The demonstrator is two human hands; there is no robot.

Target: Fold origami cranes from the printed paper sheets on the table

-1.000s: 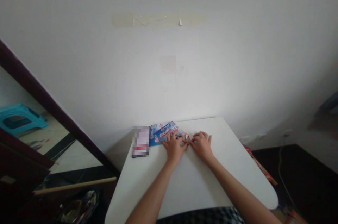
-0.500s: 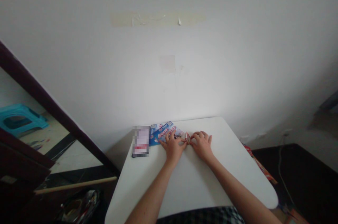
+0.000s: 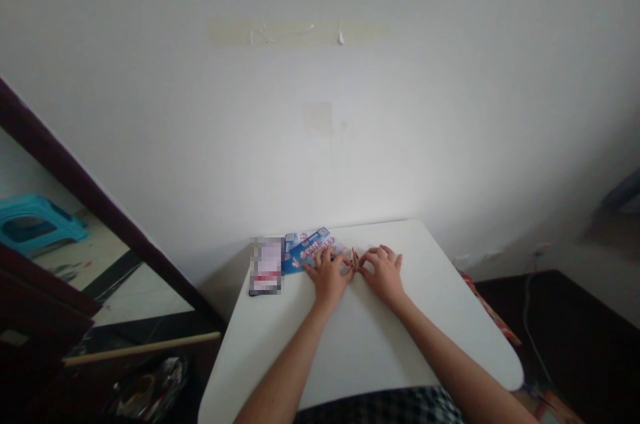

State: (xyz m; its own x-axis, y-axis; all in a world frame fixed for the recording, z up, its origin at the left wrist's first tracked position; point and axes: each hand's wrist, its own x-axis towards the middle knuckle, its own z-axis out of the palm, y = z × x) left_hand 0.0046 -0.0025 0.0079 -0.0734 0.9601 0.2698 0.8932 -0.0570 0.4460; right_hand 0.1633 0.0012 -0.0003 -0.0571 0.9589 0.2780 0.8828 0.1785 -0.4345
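Note:
A small, thin folded piece with red edges, perhaps paper, [image 3: 355,260] stands between my two hands over the white table. My left hand [image 3: 330,276] pinches its left side with thumb and index finger, while the other fingers spread over blue printed leaflets [image 3: 305,252]. On the right side, my right hand [image 3: 384,272] pinches the same piece between thumb and index finger. My fingertips hide much of it. The leaflets overlap and carry red and white lettering.
A phone with a blurred-out screen [image 3: 267,265] lies left of the leaflets on the white table [image 3: 370,351]. The wall [image 3: 320,171] rises right behind the table. A dark-framed mirror [image 3: 95,177] leans at the left, showing a blue stool [image 3: 37,223].
Both hands stay almost in place, with only a slight shift of the fingers at the small folded piece. The whole view has moved a little.

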